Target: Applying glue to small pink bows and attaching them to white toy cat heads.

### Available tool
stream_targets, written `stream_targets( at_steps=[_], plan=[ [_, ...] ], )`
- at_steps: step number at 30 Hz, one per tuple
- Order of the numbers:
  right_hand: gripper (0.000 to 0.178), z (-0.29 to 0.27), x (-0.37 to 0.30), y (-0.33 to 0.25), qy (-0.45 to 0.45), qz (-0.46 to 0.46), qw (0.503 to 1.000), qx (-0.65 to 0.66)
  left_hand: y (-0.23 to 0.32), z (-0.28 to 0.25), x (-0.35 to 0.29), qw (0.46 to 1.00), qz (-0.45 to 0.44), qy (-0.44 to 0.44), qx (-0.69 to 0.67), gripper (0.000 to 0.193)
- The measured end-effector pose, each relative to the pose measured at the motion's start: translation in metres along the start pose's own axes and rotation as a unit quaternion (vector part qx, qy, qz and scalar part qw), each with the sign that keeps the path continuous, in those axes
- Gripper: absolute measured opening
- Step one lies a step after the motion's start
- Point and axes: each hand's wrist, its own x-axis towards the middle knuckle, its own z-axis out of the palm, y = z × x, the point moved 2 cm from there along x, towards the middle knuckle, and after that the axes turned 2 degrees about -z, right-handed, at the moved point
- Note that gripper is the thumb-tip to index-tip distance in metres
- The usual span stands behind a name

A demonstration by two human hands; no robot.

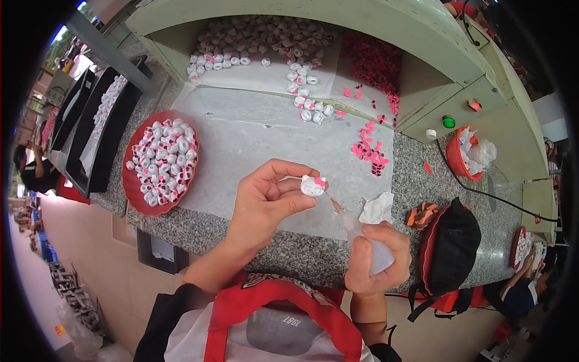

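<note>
Between the thumb and fingers of my left hand is a small white cat-head-shaped piece with a pink bow on it. My right hand wraps round a translucent squeeze bottle, its narrow tip pointing up and left at the white piece. The tip is at the lower right edge of the piece; I cannot tell whether they touch. Both hands are above the white paper sheet on the speckled stone worktop. A crumpled white tissue lies just beyond the bottle.
A red bowl of similar white pieces stands at left. Inside the green cabinet lie heaps of white pieces and small pink parts. More pink parts are scattered on the paper. At right are a red basket and a black bag.
</note>
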Motion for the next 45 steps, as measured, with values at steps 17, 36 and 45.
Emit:
stream_targets(
  at_steps=[17,36,45],
  plan=[
    [0.008,-0.015,-0.044,0.112,0.127,0.529,0.827,0.144,-0.021,-0.023,0.012,0.999,0.011,0.031,0.017,0.033],
    [0.019,0.026,-0.025,0.164,-0.075,0.322,0.928,-0.171,-0.032,-0.018,0.013,0.999,-0.015,0.033,0.032,0.032],
    [0.010,0.025,0.003,0.086,-0.035,0.449,0.869,0.203,-0.030,-0.022,0.012,0.998,-0.016,0.040,0.042,0.035]
  ],
)
